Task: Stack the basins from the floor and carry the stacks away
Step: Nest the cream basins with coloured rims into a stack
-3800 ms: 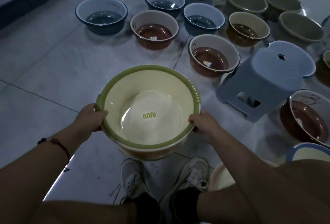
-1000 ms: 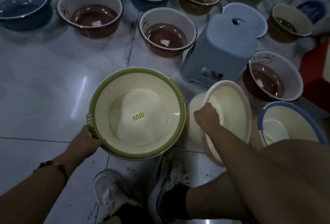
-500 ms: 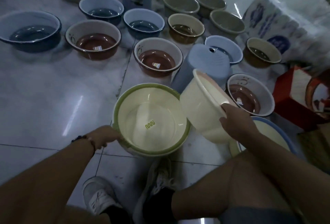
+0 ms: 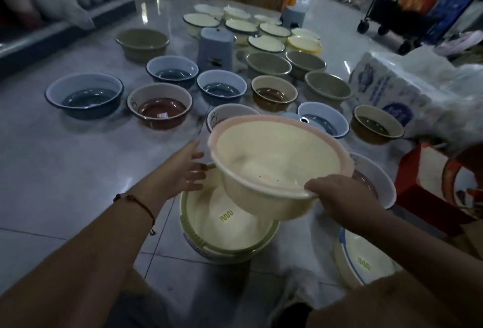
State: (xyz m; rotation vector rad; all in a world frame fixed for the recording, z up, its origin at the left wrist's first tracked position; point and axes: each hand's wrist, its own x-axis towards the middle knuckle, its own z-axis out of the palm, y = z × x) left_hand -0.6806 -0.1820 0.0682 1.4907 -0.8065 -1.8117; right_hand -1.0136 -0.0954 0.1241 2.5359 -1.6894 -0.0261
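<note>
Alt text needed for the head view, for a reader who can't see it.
A right hand grips a pink-rimmed cream basin by its near rim above a green-rimmed basin on the floor, the open left hand beside it. Many more basins and a grey stool stand beyond.

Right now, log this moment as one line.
phase: stacking | right hand: grips pink-rimmed basin rim, above green-rimmed stack | left hand: open beside it

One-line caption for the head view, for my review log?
Right hand holds pink-rimmed basin above green-rimmed basin on floor; open left hand reaches in.
</note>
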